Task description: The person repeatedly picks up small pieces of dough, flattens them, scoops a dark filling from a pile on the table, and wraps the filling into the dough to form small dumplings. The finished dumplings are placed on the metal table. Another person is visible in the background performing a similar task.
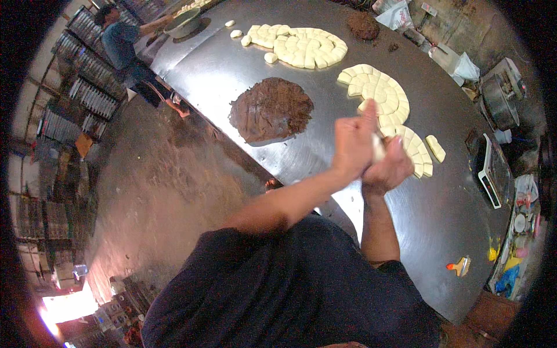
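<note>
My left hand and my right hand meet above the metal worktable, around a pale piece of dough that shows between them; motion blurs both. Just beyond the hands, cut dough pieces lie side by side in a curved sheet, and a single dough strip lies to its right. A large mound of dark brown filling sits to the left of my hands. Farther back is another group of cut dough, with several loose rounded pieces at its left.
A smaller brown mound lies at the far edge. On the right are a scale, a brush and a metal pot. At the upper left, a person reaches to a basin, beside racks of trays.
</note>
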A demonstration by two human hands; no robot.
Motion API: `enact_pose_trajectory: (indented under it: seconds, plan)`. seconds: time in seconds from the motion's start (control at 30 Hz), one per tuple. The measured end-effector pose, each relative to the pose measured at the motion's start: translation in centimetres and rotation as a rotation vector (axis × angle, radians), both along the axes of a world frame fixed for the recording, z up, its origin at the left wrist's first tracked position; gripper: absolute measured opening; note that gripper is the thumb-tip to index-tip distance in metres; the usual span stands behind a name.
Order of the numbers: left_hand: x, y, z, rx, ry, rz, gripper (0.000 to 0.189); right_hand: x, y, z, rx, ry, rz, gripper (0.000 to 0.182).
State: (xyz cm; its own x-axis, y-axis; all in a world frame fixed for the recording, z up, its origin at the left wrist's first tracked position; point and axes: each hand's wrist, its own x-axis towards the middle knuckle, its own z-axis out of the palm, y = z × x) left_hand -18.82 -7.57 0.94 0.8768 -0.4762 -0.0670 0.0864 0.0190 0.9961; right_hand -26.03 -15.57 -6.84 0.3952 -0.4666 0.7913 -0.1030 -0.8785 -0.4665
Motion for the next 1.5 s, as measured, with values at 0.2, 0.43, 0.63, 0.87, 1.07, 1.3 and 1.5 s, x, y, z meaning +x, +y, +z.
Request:
enact_pose_trajectory:
  seconds: [0.2, 0.43, 0.63, 0.87, 1.07, 1.3, 1.5]
  plan:
    - [8.7, 11.5, -6.2, -0.148, 0.27, -0.064, 0.044, 4.7, 7.8, 2.3, 0.502, -0.036, 0.498, 0.016]
    - [11.2, 22.4, -19.2, -0.222, 0.806, 0.157, 0.036, 18.0, 1.6, -10.4, 0.183, 0.702, 0.435, 0.034]
    - [11.7, 27.2, -22.5, -0.424, 1.002, 0.239, 0.038, 26.1, -3.5, -17.2, -0.02, 0.655, 0.531, 0.034]
    - [13.5, 25.0, -19.9, -0.196, 0.833, 0.239, 0.032, 23.9, -3.4, -13.5, 0.203, 0.939, 0.329, 0.032]
    - [15.5, 14.4, -15.2, -0.256, 0.596, 0.138, 0.035, 17.2, 2.7, -4.7, 0.332, 0.316, 0.554, 0.042]
    - [13.3, 9.0, -7.4, -0.329, 0.469, -0.131, 0.031, 10.4, 2.2, 0.9, -0.091, 0.402, 0.409, 0.043]
    - [9.7, 7.1, -5.3, -0.171, 0.397, -0.382, 0.03, 7.5, -0.2, 1.3, 0.752, 0.408, 0.587, 0.031]
